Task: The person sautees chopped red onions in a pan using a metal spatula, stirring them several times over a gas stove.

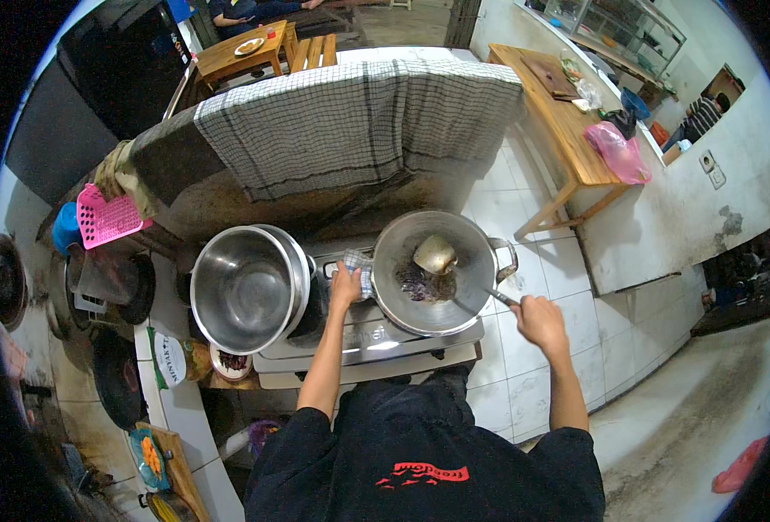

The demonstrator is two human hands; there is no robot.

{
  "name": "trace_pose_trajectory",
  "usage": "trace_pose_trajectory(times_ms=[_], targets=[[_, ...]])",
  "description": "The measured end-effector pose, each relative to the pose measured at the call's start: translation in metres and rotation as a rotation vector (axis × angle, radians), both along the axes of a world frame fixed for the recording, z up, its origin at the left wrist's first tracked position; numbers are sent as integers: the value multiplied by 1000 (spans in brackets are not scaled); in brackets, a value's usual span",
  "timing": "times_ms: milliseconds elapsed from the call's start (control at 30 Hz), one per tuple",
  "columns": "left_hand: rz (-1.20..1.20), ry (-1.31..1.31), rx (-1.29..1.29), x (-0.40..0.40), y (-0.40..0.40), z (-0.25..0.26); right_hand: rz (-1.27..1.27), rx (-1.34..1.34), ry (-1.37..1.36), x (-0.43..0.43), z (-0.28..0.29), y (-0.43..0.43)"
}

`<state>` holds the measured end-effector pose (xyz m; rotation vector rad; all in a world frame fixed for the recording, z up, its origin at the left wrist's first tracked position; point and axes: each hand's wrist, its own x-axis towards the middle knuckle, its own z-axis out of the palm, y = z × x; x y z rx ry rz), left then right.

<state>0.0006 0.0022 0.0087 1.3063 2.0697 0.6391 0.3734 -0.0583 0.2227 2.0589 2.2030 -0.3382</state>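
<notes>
A wide metal pot stands on the right side of a gas stove. Dark pieces of food lie in its bottom, some of them hidden by the metal ladle. My right hand grips the ladle's handle beyond the pot's near right rim. At the pot's left side my left hand holds a folded checked cloth, which covers whatever handle may be beneath it. Left of that hand, a large steel bowl sits on another metal vessel over the stove's left side.
A plate of dark red food and an oil pouch sit left of the stove. Behind it, a checked cloth drapes over a low partition. A wooden table stands right, a cutting board lower left. People are in the background.
</notes>
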Motion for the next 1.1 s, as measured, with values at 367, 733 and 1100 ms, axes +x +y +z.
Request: trace_pose_trajectory(times_ms=[367, 733, 1100], targets=[[-11, -36, 98, -3, -2, -10, -56, -54, 68, -7, -56, -32], [-37, -81, 77, -2, 1, -2, -50, -38, 52, -6, -53, -32], [75, -115, 37, 1, 3, -4, -114, -30, 77, -9, -26, -40]])
